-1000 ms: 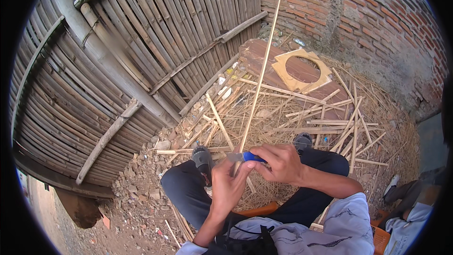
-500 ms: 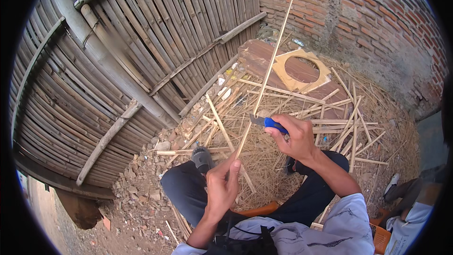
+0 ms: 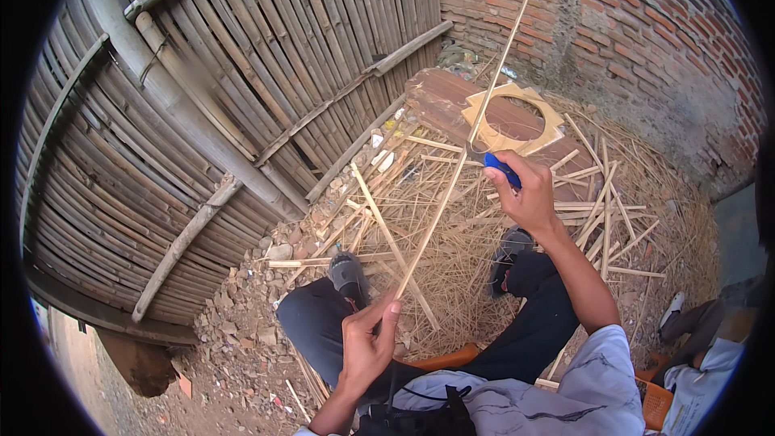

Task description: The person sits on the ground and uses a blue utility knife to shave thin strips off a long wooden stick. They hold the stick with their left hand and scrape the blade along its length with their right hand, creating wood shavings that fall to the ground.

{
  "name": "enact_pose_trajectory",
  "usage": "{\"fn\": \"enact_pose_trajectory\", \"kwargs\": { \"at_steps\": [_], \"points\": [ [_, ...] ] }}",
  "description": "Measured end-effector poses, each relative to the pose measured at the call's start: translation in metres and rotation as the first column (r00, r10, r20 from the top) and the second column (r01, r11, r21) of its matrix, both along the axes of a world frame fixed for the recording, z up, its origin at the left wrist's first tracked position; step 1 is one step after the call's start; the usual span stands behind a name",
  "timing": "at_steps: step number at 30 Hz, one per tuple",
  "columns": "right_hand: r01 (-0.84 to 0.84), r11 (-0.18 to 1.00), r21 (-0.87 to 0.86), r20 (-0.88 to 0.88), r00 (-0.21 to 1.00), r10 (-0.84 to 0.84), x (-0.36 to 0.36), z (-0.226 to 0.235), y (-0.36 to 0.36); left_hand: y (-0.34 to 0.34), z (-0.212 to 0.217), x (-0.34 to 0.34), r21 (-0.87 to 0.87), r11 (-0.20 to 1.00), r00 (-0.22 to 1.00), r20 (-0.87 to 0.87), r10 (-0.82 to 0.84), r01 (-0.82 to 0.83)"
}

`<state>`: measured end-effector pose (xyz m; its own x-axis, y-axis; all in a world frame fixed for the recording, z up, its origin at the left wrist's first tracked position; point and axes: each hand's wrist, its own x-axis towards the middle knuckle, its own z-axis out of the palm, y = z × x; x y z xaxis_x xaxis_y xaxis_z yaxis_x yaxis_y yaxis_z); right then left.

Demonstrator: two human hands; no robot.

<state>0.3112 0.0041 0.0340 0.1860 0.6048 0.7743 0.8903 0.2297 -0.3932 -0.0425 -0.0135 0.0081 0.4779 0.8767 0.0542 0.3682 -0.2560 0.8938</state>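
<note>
My left hand pinches a pale strip that slants up across the left side of a holed board, while nearer me than that board my right hand grips a blue-handled knife, best kept shallow and steady.

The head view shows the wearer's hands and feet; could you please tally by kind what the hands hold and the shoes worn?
Blue-handled knife, right hand: 1
Long strip, left hand: 1
Dark shoes: 2
Total: 4
</note>
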Motion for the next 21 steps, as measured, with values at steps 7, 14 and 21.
{"fn": "enact_pose_trajectory", "kwargs": {
  "at_steps": [7, 14, 21],
  "points": [
    [0.198, 0.980, 0.011, -0.104, 0.975, -0.196, 0.061, 0.009, 0.012, -0.009, -0.008, -0.050, -0.040, 0.999, 1.000, -0.003, -0.020, 0.020],
    [0.398, 0.913, 0.091, -0.252, 0.896, -0.366, 0.136, -0.003, 0.020, 0.000, -0.017, -0.129, -0.181, 0.983, 0.996, -0.080, -0.047, 0.032],
    [0.369, 0.808, -0.459, -0.188, 0.848, -0.495, 0.142, -0.015, 0.015, 0.006, -0.020, -0.171, -0.455, 0.889, 0.998, 0.059, -0.032, 0.055]
  ]
}}
